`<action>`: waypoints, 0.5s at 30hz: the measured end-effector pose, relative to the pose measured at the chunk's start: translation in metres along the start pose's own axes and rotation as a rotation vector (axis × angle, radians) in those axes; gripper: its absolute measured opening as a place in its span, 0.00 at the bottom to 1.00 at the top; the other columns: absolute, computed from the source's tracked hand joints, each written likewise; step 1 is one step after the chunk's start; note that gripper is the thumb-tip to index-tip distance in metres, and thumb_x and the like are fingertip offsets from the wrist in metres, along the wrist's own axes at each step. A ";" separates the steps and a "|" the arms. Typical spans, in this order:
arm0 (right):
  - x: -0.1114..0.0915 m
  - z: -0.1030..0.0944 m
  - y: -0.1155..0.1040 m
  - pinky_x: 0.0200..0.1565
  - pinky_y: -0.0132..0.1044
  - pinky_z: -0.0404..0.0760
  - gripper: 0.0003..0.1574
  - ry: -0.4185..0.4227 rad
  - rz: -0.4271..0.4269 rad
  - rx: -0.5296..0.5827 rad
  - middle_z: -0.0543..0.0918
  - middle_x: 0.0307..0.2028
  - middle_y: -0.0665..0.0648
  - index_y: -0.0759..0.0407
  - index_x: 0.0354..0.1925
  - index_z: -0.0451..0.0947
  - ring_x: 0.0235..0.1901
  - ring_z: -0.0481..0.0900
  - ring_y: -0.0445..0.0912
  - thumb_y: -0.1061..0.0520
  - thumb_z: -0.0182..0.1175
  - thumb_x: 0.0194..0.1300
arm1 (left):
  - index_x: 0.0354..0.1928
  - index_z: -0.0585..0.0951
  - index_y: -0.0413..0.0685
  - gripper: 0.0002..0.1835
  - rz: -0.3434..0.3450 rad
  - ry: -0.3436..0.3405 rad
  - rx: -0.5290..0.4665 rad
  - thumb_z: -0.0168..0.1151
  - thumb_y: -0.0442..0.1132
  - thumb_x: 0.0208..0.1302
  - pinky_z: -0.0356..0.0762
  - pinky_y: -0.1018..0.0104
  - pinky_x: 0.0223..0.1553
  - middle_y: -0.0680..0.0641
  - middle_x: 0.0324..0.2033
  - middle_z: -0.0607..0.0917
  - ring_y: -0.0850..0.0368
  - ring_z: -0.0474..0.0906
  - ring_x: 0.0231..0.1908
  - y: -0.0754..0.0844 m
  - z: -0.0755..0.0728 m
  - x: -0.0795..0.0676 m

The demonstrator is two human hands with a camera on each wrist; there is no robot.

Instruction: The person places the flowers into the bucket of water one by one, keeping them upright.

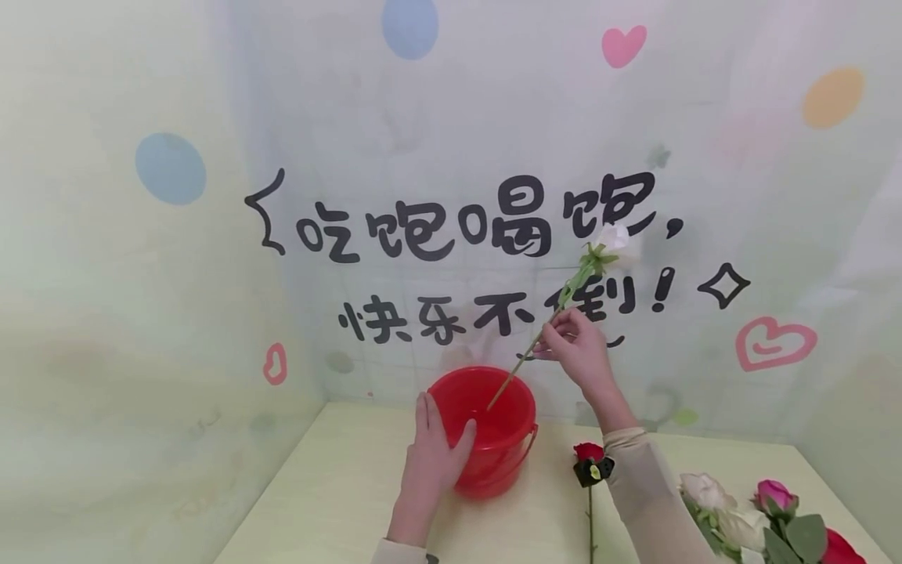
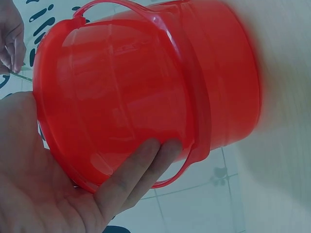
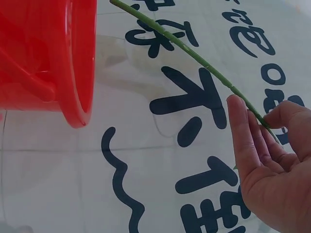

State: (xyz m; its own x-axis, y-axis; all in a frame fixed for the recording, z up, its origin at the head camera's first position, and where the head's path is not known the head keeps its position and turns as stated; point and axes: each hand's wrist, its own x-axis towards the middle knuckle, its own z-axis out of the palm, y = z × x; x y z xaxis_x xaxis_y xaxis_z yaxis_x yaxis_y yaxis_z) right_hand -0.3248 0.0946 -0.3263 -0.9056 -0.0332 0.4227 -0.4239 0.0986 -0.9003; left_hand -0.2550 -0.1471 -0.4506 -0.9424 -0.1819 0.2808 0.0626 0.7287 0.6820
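A red plastic bucket (image 1: 489,474) stands on the table, its thin handle hanging at the side. My left hand (image 1: 431,458) grips its near left side; in the left wrist view the fingers (image 2: 141,167) lie along the outer wall and the thumb passes behind the rim. My right hand (image 1: 579,348) pinches the green stem (image 3: 194,54) of a white rose (image 1: 611,236) between thumb and fingers, at mid-length. The stem slants, bloom up and right, its lower end pointing at the bucket's mouth. From the right wrist view, that end shows just outside the rim.
A red rose (image 1: 588,452) lies by my right forearm, partly behind a small black device (image 1: 594,471) on the wrist. Several more flowers, including white blooms (image 1: 708,492) and a pink rose (image 1: 773,498), lie at the right front. A printed backdrop (image 1: 458,102) rises behind the table.
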 end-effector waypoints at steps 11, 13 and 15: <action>-0.002 0.020 0.016 0.40 0.41 0.91 0.09 -0.039 0.006 -0.031 0.84 0.38 0.69 0.68 0.47 0.72 0.33 0.92 0.54 0.62 0.59 0.75 | 0.83 0.50 0.37 0.58 -0.036 -0.025 0.023 0.72 0.57 0.64 0.90 0.42 0.41 0.35 0.79 0.58 0.34 0.84 0.51 0.000 0.001 -0.001; -0.002 0.024 0.018 0.41 0.42 0.91 0.08 -0.044 0.004 -0.048 0.85 0.38 0.68 0.68 0.46 0.73 0.34 0.92 0.55 0.62 0.59 0.75 | 0.83 0.50 0.37 0.58 -0.032 -0.025 0.022 0.71 0.57 0.64 0.90 0.42 0.41 0.35 0.79 0.58 0.34 0.84 0.51 0.000 0.000 0.000; -0.002 0.028 0.019 0.42 0.44 0.91 0.08 -0.053 0.003 -0.065 0.86 0.37 0.67 0.67 0.46 0.74 0.35 0.92 0.56 0.61 0.59 0.75 | 0.83 0.49 0.37 0.58 -0.025 -0.021 0.015 0.72 0.57 0.64 0.90 0.42 0.42 0.34 0.79 0.58 0.33 0.84 0.52 0.000 -0.001 0.001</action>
State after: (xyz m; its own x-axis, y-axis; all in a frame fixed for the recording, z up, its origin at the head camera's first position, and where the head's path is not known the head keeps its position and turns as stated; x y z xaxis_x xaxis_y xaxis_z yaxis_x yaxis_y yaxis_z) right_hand -0.3310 0.0685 -0.3472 -0.9071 -0.0857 0.4122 -0.4209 0.1633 -0.8923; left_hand -0.2552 -0.1476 -0.4494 -0.9503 -0.1862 0.2495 0.0341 0.7342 0.6781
